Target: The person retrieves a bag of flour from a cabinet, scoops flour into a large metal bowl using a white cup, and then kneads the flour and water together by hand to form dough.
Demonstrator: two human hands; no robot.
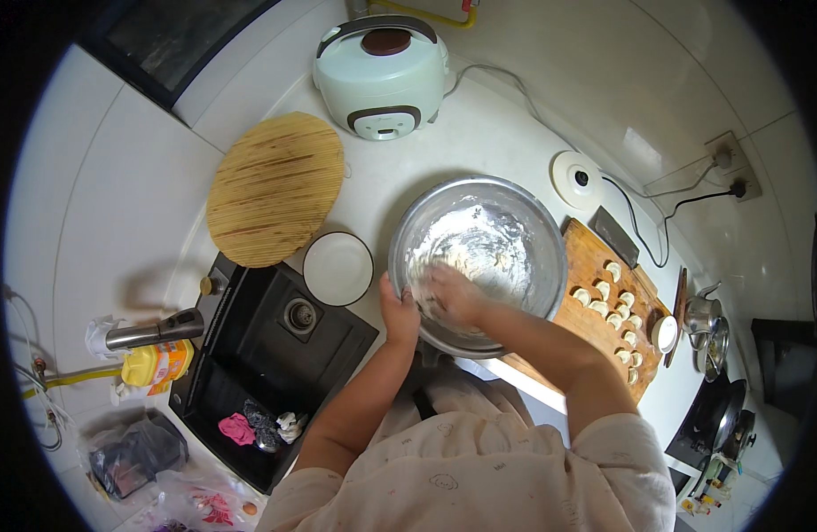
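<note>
A large metal basin (550,266) stands on the counter in front of me, its inside smeared with white flour and damp, crumbly dough (493,259). My left hand (398,310) is closed on the basin's left rim, the thumb showing at the edge. Inside the basin, my right hand (451,297) reaches into the dough near the left wall. Motion smears its fingers, so their shape is unclear. Close to my left hand sits a white bowl (338,269) with a dark rim.
Right of the basin, a wooden board (579,312) holds several dumplings (623,310) and a cleaver (614,236). A black sink (249,355) lies at left. Behind are a round slatted wooden lid (275,189), a pale green rice cooker (381,75) and a white kettle base (577,181).
</note>
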